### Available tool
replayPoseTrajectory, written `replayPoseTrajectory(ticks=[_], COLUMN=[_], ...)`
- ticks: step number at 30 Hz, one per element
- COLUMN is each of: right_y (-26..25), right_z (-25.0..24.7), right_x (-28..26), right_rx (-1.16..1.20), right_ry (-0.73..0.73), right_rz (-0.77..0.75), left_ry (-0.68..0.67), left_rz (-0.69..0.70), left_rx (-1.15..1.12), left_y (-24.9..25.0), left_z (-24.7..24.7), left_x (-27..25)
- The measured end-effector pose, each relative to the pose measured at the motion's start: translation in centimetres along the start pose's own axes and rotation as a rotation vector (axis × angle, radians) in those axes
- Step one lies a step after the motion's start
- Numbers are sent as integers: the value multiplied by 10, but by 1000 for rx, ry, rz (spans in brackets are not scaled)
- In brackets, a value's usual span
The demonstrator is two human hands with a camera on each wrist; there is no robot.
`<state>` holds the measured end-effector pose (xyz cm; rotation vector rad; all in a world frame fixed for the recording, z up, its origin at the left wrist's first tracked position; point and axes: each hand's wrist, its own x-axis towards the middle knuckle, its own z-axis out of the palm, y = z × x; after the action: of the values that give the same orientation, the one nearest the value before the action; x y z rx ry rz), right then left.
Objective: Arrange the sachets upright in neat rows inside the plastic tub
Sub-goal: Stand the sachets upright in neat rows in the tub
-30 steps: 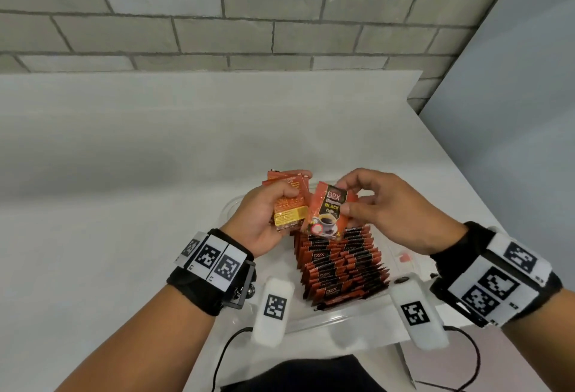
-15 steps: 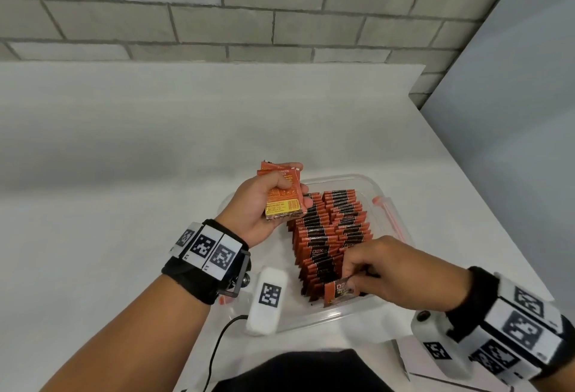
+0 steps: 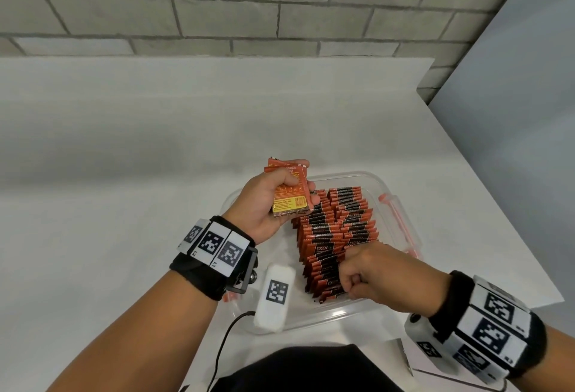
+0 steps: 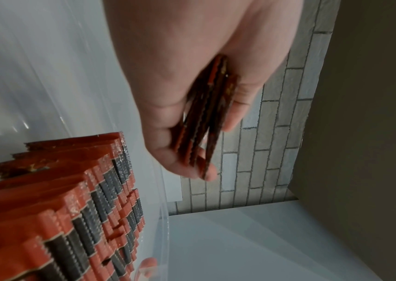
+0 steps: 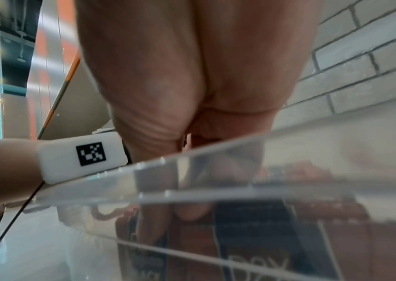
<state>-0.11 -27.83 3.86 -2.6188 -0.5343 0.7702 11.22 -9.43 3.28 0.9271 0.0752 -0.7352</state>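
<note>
A clear plastic tub (image 3: 351,174) stands on the white table and holds two rows of upright orange-and-black sachets (image 3: 336,230). My left hand (image 3: 273,205) hovers over the tub's far left corner, gripping a small stack of sachets (image 3: 291,194) between thumb and fingers. The left wrist view shows that stack (image 4: 206,117) edge-on above the rows (image 4: 72,218). My right hand (image 3: 345,286) is down at the near end of the rows, fingers curled round the front sachet. Through the tub wall (image 5: 264,182), the right wrist view shows that sachet (image 5: 252,247) with fingertips on it.
A pink latch (image 3: 401,226) sits on the tub's right side. The table's right edge (image 3: 497,214) runs close beside the tub, with a grey panel beyond. A brick wall (image 3: 280,18) backs the table. A black cable (image 3: 224,338) trails near the tub's front left.
My right hand took one sachet from the left hand's stack, carried it down to the near end of the rows, and now has it tucked lower among them. The left hand stays raised.
</note>
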Motion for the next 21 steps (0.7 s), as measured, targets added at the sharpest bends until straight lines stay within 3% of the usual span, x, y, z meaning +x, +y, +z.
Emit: replayPoseTrajectory(ticks=[9,13,14,18,21], right_y=[0,0,-1,-4,-9], right_z=[0,-10,-14,-38,-52], right_x=[5,-1,-2,-1,8], right_rx=[-12,206,285,388,511], right_ry=[-2,2,76,616,649], right_rz=[20,61,75,188,192], left_ry=[-31,-62,-70,-117,-161], left_rz=[-24,-17,-12,-18,-51], left_rx=[-7,100,146,207,217], left_y=[-1,-3,-4,-6,-8], left_z=[3,4,4,6,7], left_x=[0,0,-1,-1,-2])
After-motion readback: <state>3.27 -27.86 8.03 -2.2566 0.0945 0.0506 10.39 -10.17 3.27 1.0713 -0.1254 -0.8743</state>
